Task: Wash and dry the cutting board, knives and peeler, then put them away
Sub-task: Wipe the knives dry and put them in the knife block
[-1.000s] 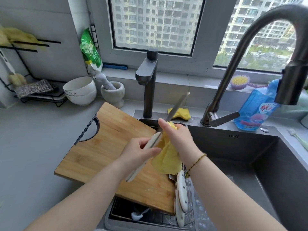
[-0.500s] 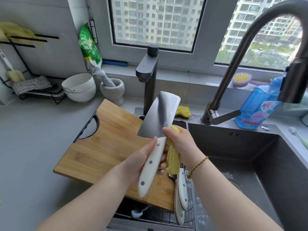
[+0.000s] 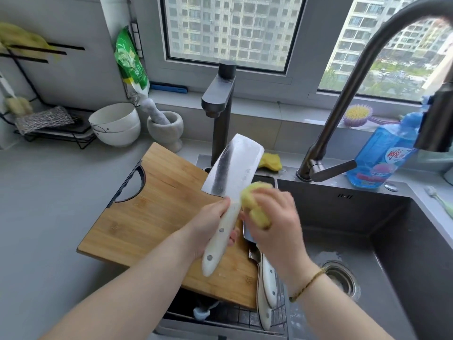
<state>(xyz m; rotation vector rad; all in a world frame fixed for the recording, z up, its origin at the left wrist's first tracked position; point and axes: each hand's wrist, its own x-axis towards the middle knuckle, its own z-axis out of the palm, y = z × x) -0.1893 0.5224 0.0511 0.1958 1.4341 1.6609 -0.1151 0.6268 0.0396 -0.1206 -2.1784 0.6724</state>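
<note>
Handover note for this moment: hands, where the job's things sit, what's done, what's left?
Left hand grips the cleaver by its handle, blade up. Right hand holds a yellow cloth at the blade's base.
Board lies across counter and rack; two more knives lie on the rack beside it. Peeler: cannot tell.
Done: nothing put away. Left: finish the cleaver, then the rest, dry, stow.

Left hand grips cleaver — right hand clutches yellow cloth, forearms converging.
</note>
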